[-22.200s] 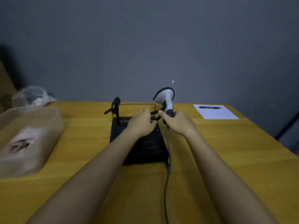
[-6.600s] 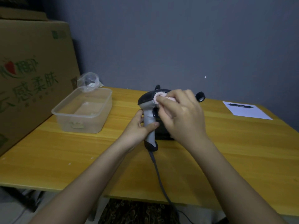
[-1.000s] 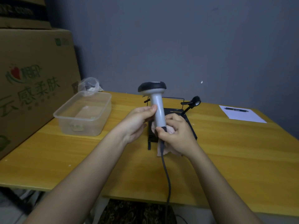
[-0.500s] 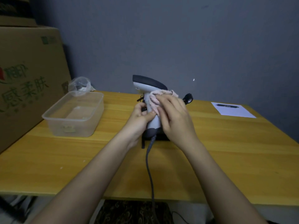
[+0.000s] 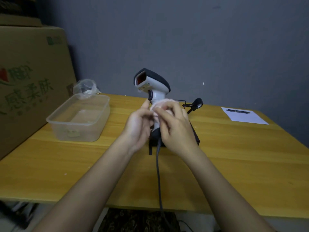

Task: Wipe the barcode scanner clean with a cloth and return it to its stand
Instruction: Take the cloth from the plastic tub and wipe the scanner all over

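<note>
The white and black barcode scanner (image 5: pixel 153 83) stands upright above the table, its red window facing left. My left hand (image 5: pixel 138 124) grips its handle from the left. My right hand (image 5: pixel 175 126) presses a pale pink cloth (image 5: pixel 160 105) against the handle just below the head. The scanner's grey cable (image 5: pixel 158 173) hangs down towards me. The black stand (image 5: pixel 194 136) lies on the table behind my hands and is mostly hidden; its clip arm (image 5: pixel 195 104) sticks up to the right.
A clear plastic tub (image 5: pixel 80 118) sits on the left of the wooden table (image 5: pixel 242 161), with a crumpled plastic bag (image 5: pixel 85 88) behind it. A big cardboard box (image 5: pixel 28 77) stands at far left. A sheet of paper (image 5: pixel 244 116) with a pen (image 5: pixel 238 111) lies at far right.
The scanner has turned so its window now faces left. My right hand with the cloth has slid down from the head to the handle. The left hand still holds the handle.
</note>
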A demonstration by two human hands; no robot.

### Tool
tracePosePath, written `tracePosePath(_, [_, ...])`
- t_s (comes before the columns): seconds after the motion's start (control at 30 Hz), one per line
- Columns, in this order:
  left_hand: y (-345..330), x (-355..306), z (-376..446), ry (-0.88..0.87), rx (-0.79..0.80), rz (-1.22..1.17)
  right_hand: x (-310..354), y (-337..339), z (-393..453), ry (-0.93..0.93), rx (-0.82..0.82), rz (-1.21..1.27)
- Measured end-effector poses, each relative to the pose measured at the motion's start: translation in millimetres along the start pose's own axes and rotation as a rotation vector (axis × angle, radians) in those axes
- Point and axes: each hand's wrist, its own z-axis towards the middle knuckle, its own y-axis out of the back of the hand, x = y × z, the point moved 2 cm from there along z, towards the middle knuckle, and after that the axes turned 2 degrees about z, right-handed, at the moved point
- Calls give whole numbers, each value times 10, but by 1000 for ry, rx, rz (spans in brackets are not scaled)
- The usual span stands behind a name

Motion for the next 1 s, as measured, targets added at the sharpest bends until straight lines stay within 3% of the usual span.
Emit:
tracePosePath(0.07, [25,-14,-8,27,-10,-8,-46,-41,-95,29,27,21])
tracePosePath(0.23, [-18,112,70,14,-265,281,-206,-7,-193,199,60,89])
tracePosePath(0.33, [11,158,133,33,-379,251,-324,44,-154,84,-103,252])
tracePosePath(0.43, [-29,215,163,77,-335,159,-311,115,27,-170,-244,515])
tracePosePath(0.6, [-35,211,190,17,-253,-17,-232,67,76,-262,3,570])
tracePosePath(0.73, [-18,219,283,24,-281,73,-493,216,-176,-310,157,424])
tracePosePath(0.83, [-102,324,413,60,-250,113,-676,364,-288,-429,134,233])
tracePosePath(1.0, [-473,552,693,102,-150,155,-910,499,-291,-483,121,242])
